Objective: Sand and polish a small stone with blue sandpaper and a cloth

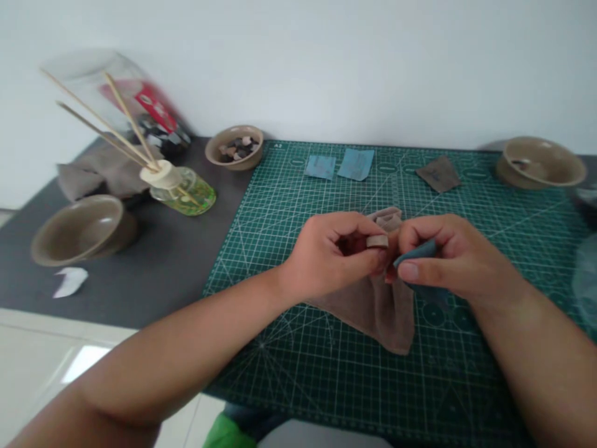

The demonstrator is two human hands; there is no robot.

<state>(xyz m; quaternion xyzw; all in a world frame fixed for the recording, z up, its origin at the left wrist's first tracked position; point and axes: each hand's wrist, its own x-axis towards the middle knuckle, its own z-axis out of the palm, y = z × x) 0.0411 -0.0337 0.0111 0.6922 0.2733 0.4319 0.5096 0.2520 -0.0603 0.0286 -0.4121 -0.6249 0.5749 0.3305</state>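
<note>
Above the cutting mat, both of my hands are close together. My left hand [333, 258] is closed, pinching a small flat beige piece [377, 241] between thumb and fingers; its material is not clear. Between the thumb and curled fingers of my right hand [454, 258] is a folded piece of blue-grey sandpaper [422, 251], held beside the beige piece. Whether the two touch is hidden by the fingers. A greyish-brown cloth [373, 311] lies rumpled on the mat under my hands, its folded top showing behind them.
The green cutting mat [289, 367] bears two blue squares [356, 164] and a brown square [439, 173] at the back. A bowl of small pieces [214, 151] stands behind left, another bowl [536, 177] at right. Left are a reed diffuser [186, 193], a bowl [56, 246] and a jar.
</note>
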